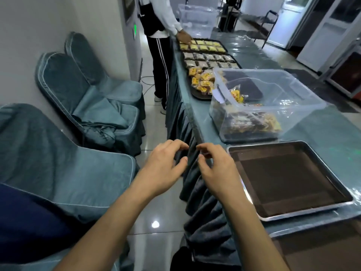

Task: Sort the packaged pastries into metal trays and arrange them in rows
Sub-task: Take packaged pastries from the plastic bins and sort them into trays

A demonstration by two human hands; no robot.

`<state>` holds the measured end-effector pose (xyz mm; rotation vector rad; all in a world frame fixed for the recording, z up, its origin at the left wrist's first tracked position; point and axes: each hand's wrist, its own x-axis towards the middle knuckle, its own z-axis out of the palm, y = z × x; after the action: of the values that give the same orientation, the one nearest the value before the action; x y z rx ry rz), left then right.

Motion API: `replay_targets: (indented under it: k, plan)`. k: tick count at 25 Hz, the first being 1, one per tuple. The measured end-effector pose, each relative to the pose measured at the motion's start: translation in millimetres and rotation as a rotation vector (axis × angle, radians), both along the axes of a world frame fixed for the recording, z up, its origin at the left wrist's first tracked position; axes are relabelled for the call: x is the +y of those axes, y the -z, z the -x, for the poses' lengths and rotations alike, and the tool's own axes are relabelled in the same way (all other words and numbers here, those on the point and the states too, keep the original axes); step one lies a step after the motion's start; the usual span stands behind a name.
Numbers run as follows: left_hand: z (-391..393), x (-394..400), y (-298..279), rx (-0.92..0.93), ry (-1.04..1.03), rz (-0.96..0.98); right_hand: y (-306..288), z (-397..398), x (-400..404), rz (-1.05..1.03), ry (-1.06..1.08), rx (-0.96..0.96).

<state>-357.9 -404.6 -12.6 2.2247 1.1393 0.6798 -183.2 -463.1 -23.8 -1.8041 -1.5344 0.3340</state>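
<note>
An empty metal tray [289, 180] lies on the table at the near right. Behind it stands a clear plastic bin [261, 102] holding packaged pastries in brown and yellow wrappers. Farther along the table are a dark tray with a loose pile of yellow-orange packets [202, 80], a tray of grey-brown packets in rows [211, 60] and a tray of yellow packets in rows [205, 45]. My left hand [162, 167] and my right hand [214, 171] hover side by side in front of the table's edge, left of the empty tray. Their fingers are loosely curled and hold nothing.
The table wears a teal skirt [187, 133] under clear plastic sheeting. Teal-covered chairs [82, 94] line the wall at left. Another person [162, 36] stands at the far end, one hand on the yellow-packet tray. A second clear bin [197, 20] sits at the far end.
</note>
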Motion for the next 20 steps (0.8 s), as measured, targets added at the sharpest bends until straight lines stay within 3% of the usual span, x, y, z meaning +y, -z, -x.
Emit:
replay_targets:
  k: [9, 20]
  plan:
    - [-22, 89, -7, 0.016, -0.081, -0.001, 0, -23, 103, -0.011, -0.057, 0.027]
    - [-111, 199, -25, 0.016, 0.009, 0.0, -15, -109, 203, -0.036, 0.033, 0.083]
